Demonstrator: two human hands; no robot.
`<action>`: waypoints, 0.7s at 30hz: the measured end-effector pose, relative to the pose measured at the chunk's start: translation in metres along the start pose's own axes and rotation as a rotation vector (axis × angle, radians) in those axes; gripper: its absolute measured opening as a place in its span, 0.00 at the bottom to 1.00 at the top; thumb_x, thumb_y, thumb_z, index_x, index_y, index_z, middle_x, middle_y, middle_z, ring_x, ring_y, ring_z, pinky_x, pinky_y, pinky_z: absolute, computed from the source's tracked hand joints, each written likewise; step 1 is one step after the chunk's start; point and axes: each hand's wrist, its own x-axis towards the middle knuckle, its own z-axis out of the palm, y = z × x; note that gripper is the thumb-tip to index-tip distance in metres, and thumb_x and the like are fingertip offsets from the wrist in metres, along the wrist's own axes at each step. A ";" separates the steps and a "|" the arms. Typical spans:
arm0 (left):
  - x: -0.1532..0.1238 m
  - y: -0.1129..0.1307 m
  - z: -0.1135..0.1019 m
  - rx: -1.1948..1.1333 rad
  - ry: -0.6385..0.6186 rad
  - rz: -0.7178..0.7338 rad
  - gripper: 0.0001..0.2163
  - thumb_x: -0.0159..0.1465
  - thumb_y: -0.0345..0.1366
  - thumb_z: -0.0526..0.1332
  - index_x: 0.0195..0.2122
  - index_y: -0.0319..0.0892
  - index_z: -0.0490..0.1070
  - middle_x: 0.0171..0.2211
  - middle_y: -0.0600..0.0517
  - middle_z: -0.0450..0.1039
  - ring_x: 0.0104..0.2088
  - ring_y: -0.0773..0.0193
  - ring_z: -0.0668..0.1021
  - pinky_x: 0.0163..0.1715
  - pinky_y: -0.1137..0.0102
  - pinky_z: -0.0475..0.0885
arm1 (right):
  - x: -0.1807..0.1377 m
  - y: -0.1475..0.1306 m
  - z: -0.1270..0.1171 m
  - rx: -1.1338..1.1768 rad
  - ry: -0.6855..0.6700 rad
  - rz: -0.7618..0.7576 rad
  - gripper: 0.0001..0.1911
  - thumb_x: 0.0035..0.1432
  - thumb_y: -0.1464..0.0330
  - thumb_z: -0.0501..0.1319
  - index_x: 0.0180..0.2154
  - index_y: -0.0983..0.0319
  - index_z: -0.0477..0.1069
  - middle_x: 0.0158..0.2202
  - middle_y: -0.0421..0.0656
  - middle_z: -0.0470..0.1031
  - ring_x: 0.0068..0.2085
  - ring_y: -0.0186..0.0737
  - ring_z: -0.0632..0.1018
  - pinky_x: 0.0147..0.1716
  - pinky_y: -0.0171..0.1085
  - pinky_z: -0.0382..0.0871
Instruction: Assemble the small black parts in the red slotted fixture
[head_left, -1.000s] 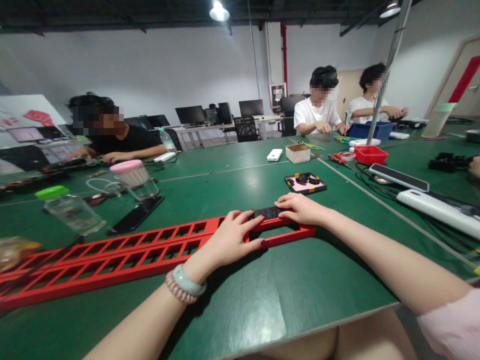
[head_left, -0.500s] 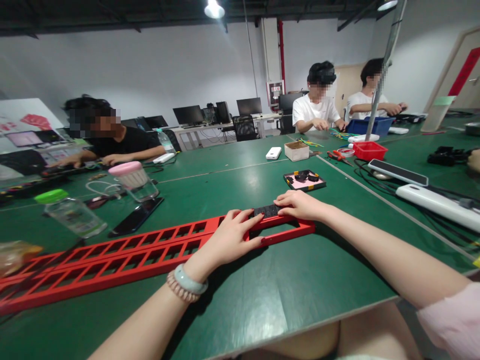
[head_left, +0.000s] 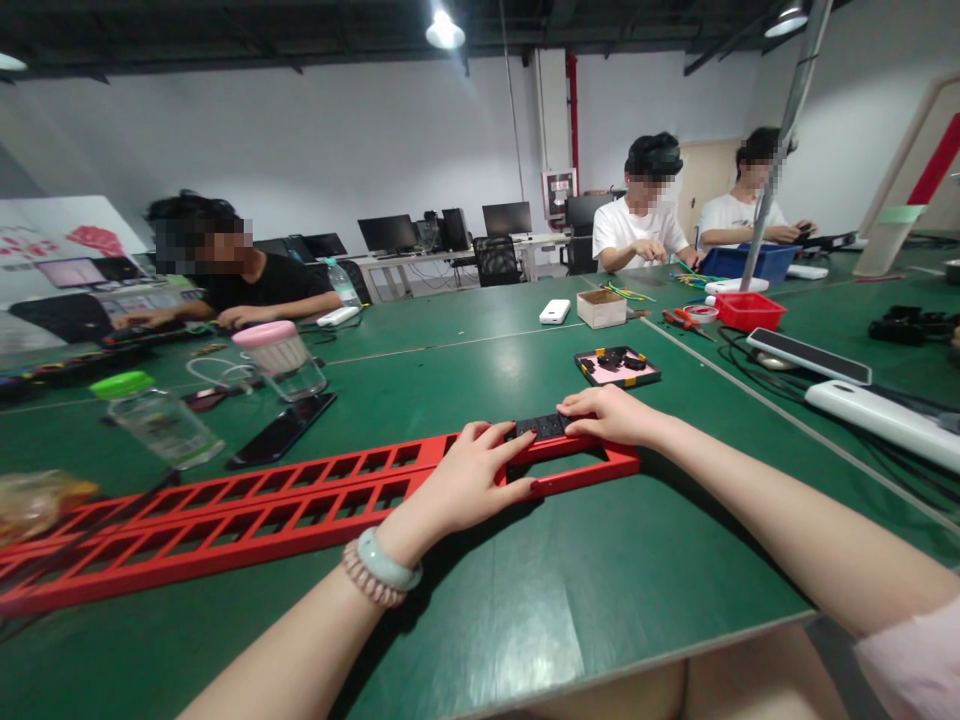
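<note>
Green counter (head_left: 495, 590): black part (head_left: 541, 428) lengthwise along red frame (head_left: 429, 455), between left hand (head_left: 471, 480), fingers spread, and right hand (head_left: 611, 415), grip unclear.

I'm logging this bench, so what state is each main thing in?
Left hand: spread over the red frame
Right hand: fingertips on the black piece
Black piece: touched by both hands
Red frame: lying flat
Green-capped bottle: closed
Pink-lidded jar: closed
Black phone: screen dark
Tray: open, holding black parts
Beige box: open

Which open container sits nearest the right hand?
The shallow, pink-lined dark tray, just beyond the right hand; the pale box, red bin and blue bin stand farther off.
</note>
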 end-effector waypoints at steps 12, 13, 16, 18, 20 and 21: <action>0.000 0.000 -0.001 0.014 -0.014 -0.004 0.28 0.61 0.56 0.52 0.60 0.51 0.59 0.59 0.45 0.59 0.54 0.48 0.61 0.53 0.53 0.60 | -0.002 -0.002 -0.003 0.002 0.002 0.011 0.17 0.55 0.65 0.60 0.47 0.62 0.74 0.50 0.48 0.73 0.51 0.46 0.74 0.53 0.42 0.64; 0.000 0.000 0.000 0.016 -0.016 -0.002 0.28 0.61 0.56 0.51 0.60 0.51 0.59 0.59 0.45 0.59 0.54 0.48 0.61 0.53 0.53 0.60 | -0.002 -0.002 -0.003 0.003 0.003 0.015 0.17 0.55 0.65 0.60 0.47 0.61 0.74 0.50 0.48 0.73 0.51 0.46 0.74 0.54 0.42 0.64; 0.000 0.000 0.000 0.023 -0.016 0.006 0.28 0.61 0.56 0.51 0.60 0.51 0.58 0.59 0.44 0.59 0.54 0.48 0.61 0.53 0.53 0.60 | -0.002 -0.001 -0.002 0.005 -0.009 0.026 0.18 0.55 0.65 0.60 0.47 0.62 0.73 0.50 0.48 0.73 0.52 0.45 0.73 0.55 0.42 0.62; 0.000 0.001 0.000 0.028 -0.015 0.010 0.28 0.61 0.56 0.51 0.60 0.51 0.58 0.59 0.44 0.59 0.54 0.48 0.61 0.53 0.53 0.60 | -0.002 -0.002 -0.003 0.000 -0.021 0.032 0.19 0.55 0.64 0.59 0.48 0.63 0.73 0.51 0.48 0.72 0.52 0.45 0.72 0.55 0.41 0.62; 0.000 0.001 0.000 0.031 -0.015 0.010 0.28 0.61 0.55 0.52 0.60 0.50 0.59 0.59 0.44 0.59 0.54 0.48 0.61 0.53 0.53 0.60 | -0.002 -0.003 -0.004 -0.020 -0.034 0.035 0.19 0.56 0.64 0.59 0.48 0.63 0.73 0.51 0.48 0.72 0.53 0.44 0.72 0.55 0.40 0.61; 0.000 0.001 0.000 0.031 -0.017 0.010 0.28 0.61 0.55 0.52 0.60 0.50 0.59 0.59 0.44 0.59 0.54 0.49 0.61 0.53 0.53 0.60 | -0.002 -0.004 -0.005 -0.037 -0.039 0.035 0.19 0.56 0.64 0.59 0.49 0.63 0.72 0.51 0.48 0.72 0.53 0.44 0.72 0.55 0.39 0.61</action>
